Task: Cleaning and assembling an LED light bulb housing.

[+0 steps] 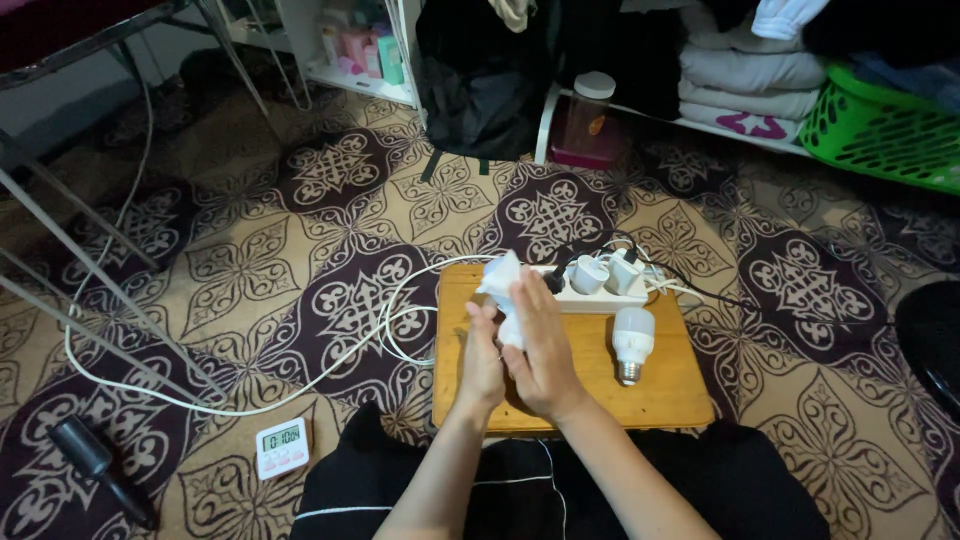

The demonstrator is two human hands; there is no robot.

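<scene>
Left hand (482, 352) and right hand (540, 345) pressed together around smooth white plastic object (500, 280), over wooden board (660, 385), matte bulb (632, 343) beside.

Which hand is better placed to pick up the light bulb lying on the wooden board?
Probably the right hand: it is nearer the light bulb. The left hand is farther; both clasp a white object.

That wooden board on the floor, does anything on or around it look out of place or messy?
Slightly. A white light bulb lies loose on its side on the wooden board, beside the crowded power strip. White cable sprawls in loops over the carpet. Both hands, left hand and right hand, clasp a white object. No damage or spill shows.
</scene>
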